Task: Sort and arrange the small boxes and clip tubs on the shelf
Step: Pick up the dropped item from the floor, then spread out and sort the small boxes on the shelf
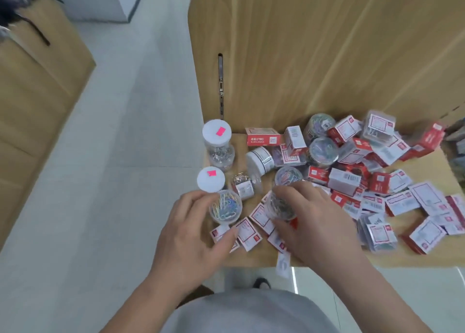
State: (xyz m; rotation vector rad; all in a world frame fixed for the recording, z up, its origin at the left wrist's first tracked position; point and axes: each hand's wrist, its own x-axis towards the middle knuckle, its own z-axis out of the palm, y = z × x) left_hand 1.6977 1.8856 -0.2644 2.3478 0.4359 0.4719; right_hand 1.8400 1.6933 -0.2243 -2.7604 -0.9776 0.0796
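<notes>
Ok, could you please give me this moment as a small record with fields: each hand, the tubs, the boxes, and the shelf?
left hand: grips the coloured-clip tub
right hand: grips the grey-clip tub
upright tubs: far white-lidded tub and near white-lidded tub, each with a pink sticker, by the shelf's left edge
lying tub: on its side, behind the hands
boxes: red and white, in a loose heap to the right
shelf: wooden

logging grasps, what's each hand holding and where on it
The left hand grips the coloured-clip tub by its side wall; the right hand grips the silver-clip tub round its sides.
</notes>
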